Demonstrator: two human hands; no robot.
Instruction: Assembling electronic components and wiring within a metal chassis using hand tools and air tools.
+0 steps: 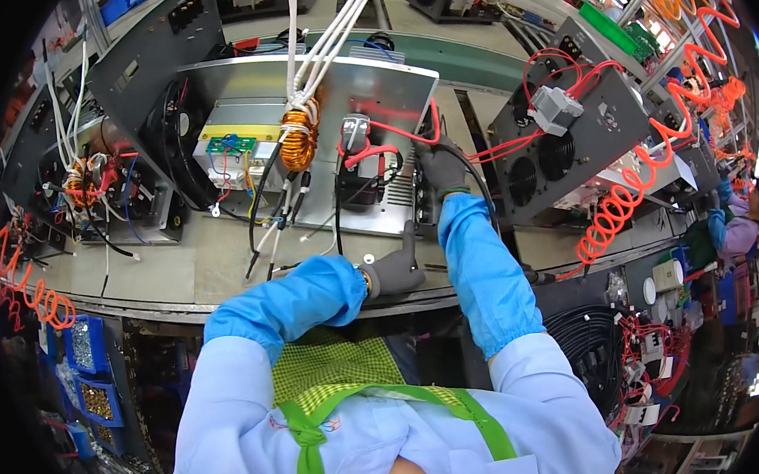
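Note:
In front of me stands an electrical unit with a bare metal panel (326, 210), a copper-wound coil (298, 142), a fan (183, 123) and a small green circuit board (230, 144). White cables (333, 40) rise from the coil. My left hand (395, 272), in a grey glove, is at the panel's lower right corner with one finger stretched up toward its edge. My right hand (443, 168), also gloved, is at the panel's right edge beside a red wire (404, 133) and a black cable. Its fingertips are partly hidden, so its grip is unclear.
A second unit (557, 152) with fans and red wires stands to the right, and a similar one (103, 193) to the left. Orange coiled air hoses (613, 214) hang on both sides. Blue parts bins (91, 346) and a black cable bundle (587, 337) sit below the bench edge.

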